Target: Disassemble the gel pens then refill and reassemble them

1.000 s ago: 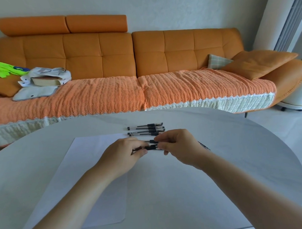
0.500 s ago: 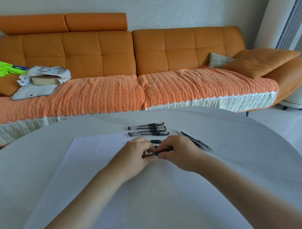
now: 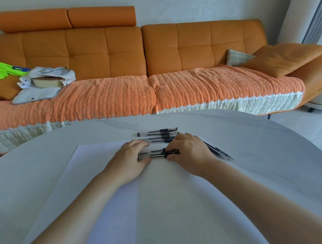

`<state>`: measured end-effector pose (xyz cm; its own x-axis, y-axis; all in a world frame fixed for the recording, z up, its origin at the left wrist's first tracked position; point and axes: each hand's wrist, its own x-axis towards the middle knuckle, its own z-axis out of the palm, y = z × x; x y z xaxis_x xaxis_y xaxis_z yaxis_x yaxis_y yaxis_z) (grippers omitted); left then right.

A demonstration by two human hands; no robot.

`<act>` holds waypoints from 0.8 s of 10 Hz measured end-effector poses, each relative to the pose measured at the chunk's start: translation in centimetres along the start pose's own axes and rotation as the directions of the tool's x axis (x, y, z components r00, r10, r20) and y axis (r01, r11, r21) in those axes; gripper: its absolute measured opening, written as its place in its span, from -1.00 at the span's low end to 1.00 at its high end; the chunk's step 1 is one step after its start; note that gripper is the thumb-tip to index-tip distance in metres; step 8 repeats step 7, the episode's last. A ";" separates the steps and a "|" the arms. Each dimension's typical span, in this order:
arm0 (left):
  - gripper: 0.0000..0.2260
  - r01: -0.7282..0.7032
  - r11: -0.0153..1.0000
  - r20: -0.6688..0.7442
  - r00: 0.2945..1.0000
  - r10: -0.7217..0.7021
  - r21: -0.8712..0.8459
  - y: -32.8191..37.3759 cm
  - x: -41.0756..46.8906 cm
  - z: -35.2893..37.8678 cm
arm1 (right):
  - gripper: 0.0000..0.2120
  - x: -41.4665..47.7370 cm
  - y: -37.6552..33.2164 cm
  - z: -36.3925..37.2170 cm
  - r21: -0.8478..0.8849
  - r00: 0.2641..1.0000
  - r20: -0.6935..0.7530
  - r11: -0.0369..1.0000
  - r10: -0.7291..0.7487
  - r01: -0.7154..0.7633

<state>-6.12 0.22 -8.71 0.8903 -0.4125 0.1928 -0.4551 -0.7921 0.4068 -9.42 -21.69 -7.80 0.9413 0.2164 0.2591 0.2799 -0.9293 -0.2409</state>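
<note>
Two clear gel pens with black grips (image 3: 158, 153) lie side by side on the white table between my hands. My left hand (image 3: 132, 157) pinches their left ends between thumb and fingers. My right hand (image 3: 190, 151) pinches the black grip ends. Which of the two pens each hand actually grips is hidden by the fingers. Several more gel pens (image 3: 158, 134) lie in a row just behind my hands. A bunch of thin dark refills (image 3: 219, 153) lies on the table right of my right hand, partly hidden by it.
A white sheet of paper (image 3: 96, 189) lies under my left forearm on the round white table (image 3: 259, 154). Behind the table's far edge stands an orange sofa (image 3: 153, 54) with a book and bags at its left end.
Both hands, holding one pen between them, have moved away from me and down to the table. That pen now lies beside a second pen in front of the row.
</note>
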 end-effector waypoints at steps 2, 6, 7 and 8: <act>-0.67 0.007 1.000 -0.054 0.998 -0.008 -0.017 -1.0 0.6 0.1 | -0.64 1.5 -0.4 0.7 -0.104 0.999 -0.052 0.995 -0.002 -0.003; -0.69 -0.001 0.999 -0.106 0.994 -0.003 -0.042 -2.1 0.5 0.6 | -0.67 2.8 0.6 2.3 0.020 0.999 0.039 0.999 -0.036 0.036; -0.69 0.002 1.000 -0.122 0.993 -0.006 -0.028 -1.8 0.5 0.6 | -0.65 2.8 0.5 2.1 0.028 0.999 0.038 0.999 -0.036 0.035; -0.69 0.002 1.000 -0.122 0.993 -0.006 -0.028 -1.8 0.5 0.6 | -0.65 2.8 0.5 2.1 0.028 0.999 0.038 0.999 -0.036 0.035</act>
